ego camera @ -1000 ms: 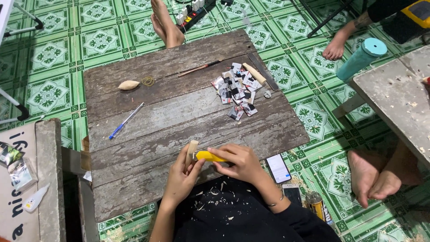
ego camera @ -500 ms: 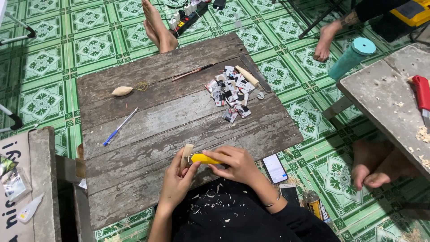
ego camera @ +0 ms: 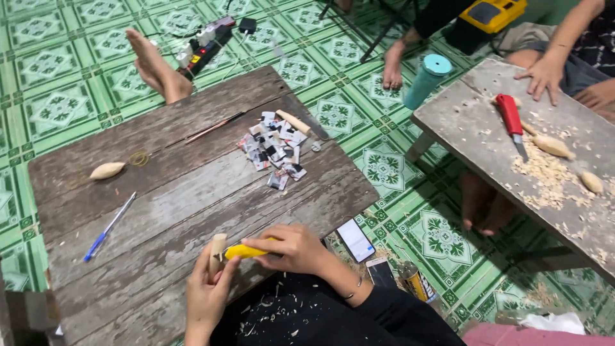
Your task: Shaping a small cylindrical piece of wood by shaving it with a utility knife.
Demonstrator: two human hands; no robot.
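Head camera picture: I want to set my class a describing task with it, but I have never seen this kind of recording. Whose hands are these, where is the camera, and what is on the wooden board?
There is no machine here. A person wears one camera on the head, so you look down at their own two bare hands. The left hand holds a small pale wooden piece. The right hand has its grip on a yellow-handled carving knife, its tip against the wood. Pale shavings lie on the dark cloth in their lap.

They work over a weathered grey plank table. On it lie a blue pen, a smooth oval carved wooden blank, a thin pencil-like stick and a heap of small printed paper scraps.

To the right, other people sit at a second wooden bench with a red-handled knife and sawdust.
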